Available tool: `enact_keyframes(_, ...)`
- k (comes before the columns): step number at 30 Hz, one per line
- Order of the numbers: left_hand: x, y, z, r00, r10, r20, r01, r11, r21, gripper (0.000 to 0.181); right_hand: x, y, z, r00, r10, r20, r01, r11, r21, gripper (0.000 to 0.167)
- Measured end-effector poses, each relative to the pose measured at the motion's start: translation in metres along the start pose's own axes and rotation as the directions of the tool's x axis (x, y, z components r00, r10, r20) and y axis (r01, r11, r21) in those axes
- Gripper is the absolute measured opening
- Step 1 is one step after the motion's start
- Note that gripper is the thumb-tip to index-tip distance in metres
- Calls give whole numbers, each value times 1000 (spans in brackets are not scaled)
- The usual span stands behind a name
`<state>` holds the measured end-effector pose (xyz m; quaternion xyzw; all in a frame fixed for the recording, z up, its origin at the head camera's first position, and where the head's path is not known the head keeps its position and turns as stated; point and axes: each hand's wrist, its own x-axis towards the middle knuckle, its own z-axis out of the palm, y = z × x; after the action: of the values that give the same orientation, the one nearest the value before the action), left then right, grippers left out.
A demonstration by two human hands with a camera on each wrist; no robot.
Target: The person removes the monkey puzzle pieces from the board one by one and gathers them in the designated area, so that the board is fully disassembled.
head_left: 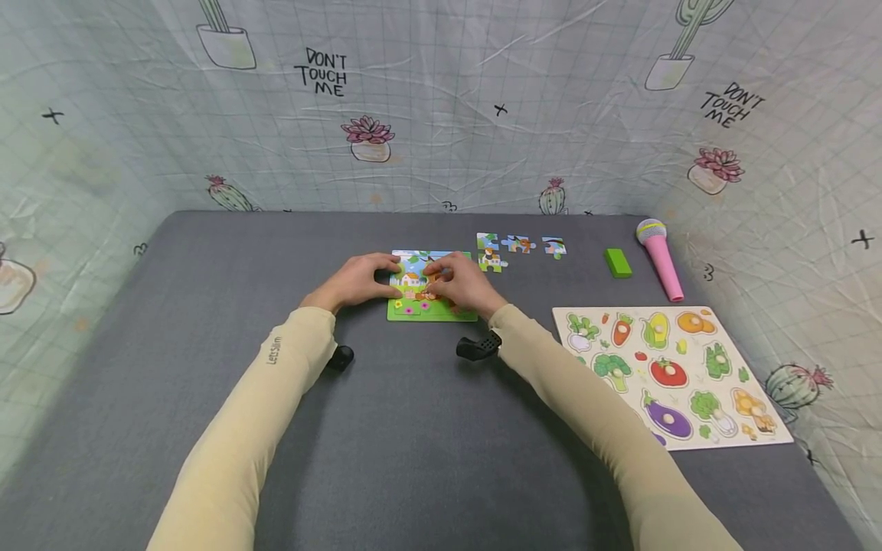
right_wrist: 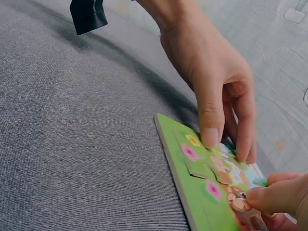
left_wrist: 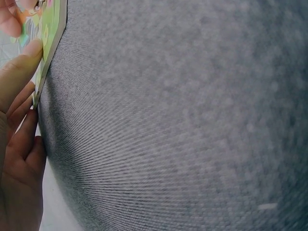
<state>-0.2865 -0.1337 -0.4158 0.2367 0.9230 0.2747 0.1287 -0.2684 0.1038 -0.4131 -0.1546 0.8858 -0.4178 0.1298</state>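
A green-bordered jigsaw board (head_left: 444,316) with a house and flowers lies flat on the table in the head view. My left hand (head_left: 354,280) holds its left edge, the thumb over the picture and the other fingers at the side. Above the right part of the picture, my right hand (head_left: 465,283) pinches a jigsaw piece (right_wrist: 239,204) showing a brown animal, partly hidden by the fingers. In the right wrist view, another piece (right_wrist: 219,169) with a raised edge sits near the pink flowers. The left wrist view catches only the board's edge and fingertips.
Several loose jigsaw pieces (head_left: 518,243) lie beyond my right hand. Farther right are a green block (head_left: 618,262) and a pink toy microphone (head_left: 664,260). A vegetable knob-puzzle board (head_left: 696,444) lies beside my right forearm. The dark grey table (head_left: 406,428) meets a printed curtain (head_left: 441,153) behind.
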Motion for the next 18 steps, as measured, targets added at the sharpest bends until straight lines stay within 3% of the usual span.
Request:
enact_keyframes(6, 0, 1, 0, 1000, -5, 1, 5, 1000, -1, 56, -2, -1, -6, 997, 63, 37, -66, 993, 101, 33)
enact_keyframes(18, -1, -4, 1, 1000, 18, -15, -18, 1000, -11, 56, -5, 10, -20, 998, 68, -10, -63, 962, 264, 36)
